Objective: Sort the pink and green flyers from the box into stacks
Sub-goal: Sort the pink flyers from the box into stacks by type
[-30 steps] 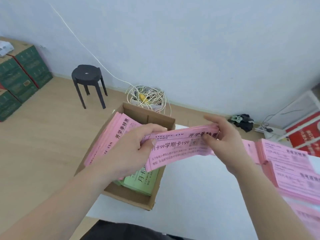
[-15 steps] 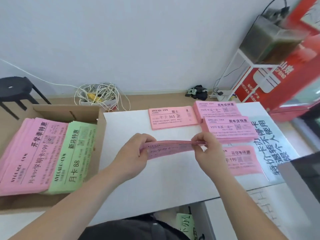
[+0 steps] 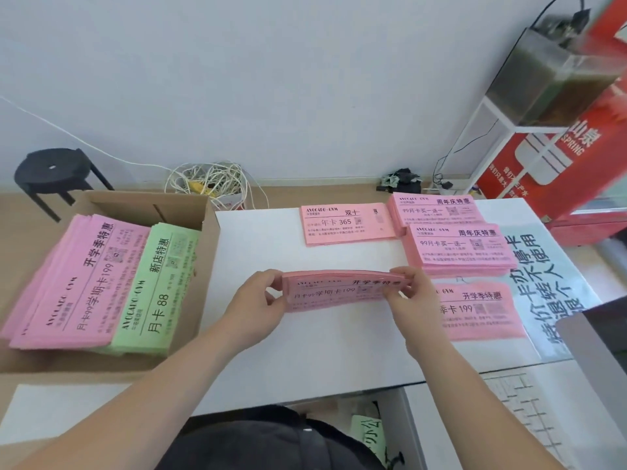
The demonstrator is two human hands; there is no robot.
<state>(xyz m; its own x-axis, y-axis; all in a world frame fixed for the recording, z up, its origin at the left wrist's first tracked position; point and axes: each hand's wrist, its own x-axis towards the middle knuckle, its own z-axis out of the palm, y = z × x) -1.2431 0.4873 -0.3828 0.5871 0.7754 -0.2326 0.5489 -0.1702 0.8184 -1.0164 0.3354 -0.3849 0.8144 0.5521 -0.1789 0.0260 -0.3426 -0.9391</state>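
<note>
Your left hand [image 3: 252, 301] and right hand [image 3: 412, 296] each grip an end of a pink flyer bundle [image 3: 339, 290], mid-counter [image 3: 305, 347], cardboard box [image 3: 203, 212] at its left edge

A black round stool [image 3: 51, 173] stands at far left on the wooden floor, against a pale wall. A tangle of white cables [image 3: 210, 183] lies at the wall's foot, right of the stool. At far right, a white metal rack [image 3: 488, 137] carries a murky glass tank [image 3: 556, 76], with a red printed banner [image 3: 556, 157] beside it. A blue-lettered sign [image 3: 543, 286] lies flat on the white table [image 3: 339, 351].
</note>
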